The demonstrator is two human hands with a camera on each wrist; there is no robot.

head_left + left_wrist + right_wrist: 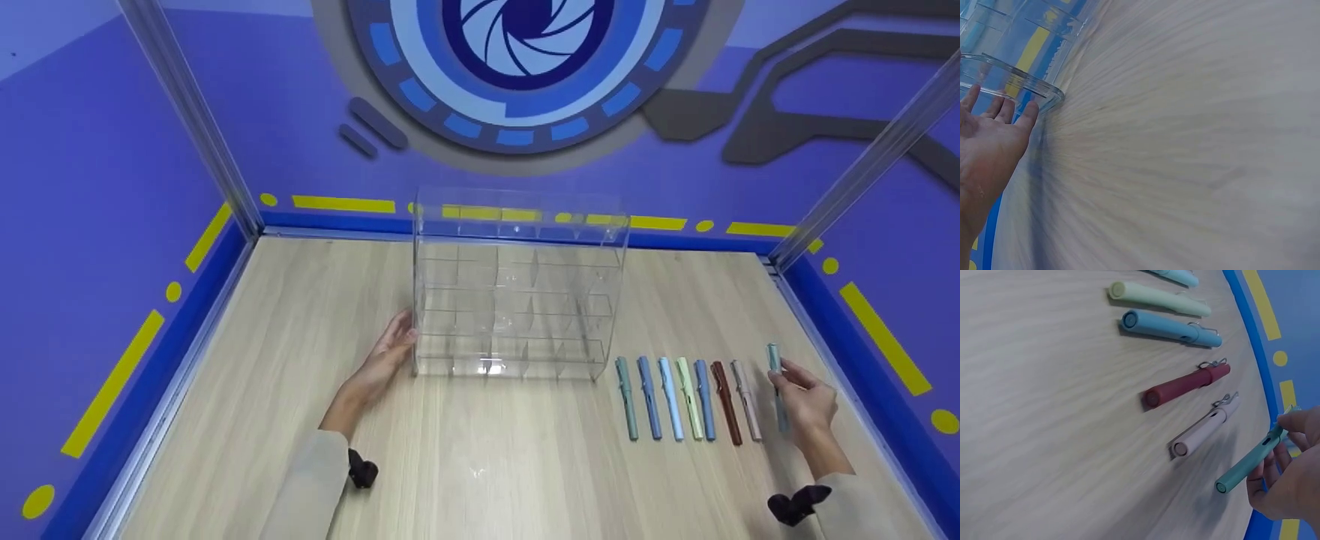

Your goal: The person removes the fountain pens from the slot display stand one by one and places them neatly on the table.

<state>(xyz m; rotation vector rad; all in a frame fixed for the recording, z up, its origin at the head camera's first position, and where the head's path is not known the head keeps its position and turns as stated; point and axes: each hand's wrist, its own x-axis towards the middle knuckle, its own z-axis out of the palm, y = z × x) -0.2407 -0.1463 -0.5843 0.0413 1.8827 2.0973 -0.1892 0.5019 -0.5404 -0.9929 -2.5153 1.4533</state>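
Note:
A clear acrylic organizer [517,300] with rows of small compartments stands upright at the middle of the table. My left hand [382,356] is at its left side, fairly straight fingertips against the clear wall [1033,84]. At the right, my right hand [808,397] pinches a teal pen [1249,461] near its clip end, thumb on one side and fingers on the other. The pen tilts, its plain end pointing down toward the tabletop. Beside it lies a pale pinkish pen [1207,427], then a dark red pen [1188,385].
More clipped pens lie side by side to the left: a blue pen [705,401], a pale green pen [689,397], a light blue pen [670,397], another blue pen [649,397] and a grey-green pen [627,397]. Purple-blue panels [247,112] wall the wooden table [480,457].

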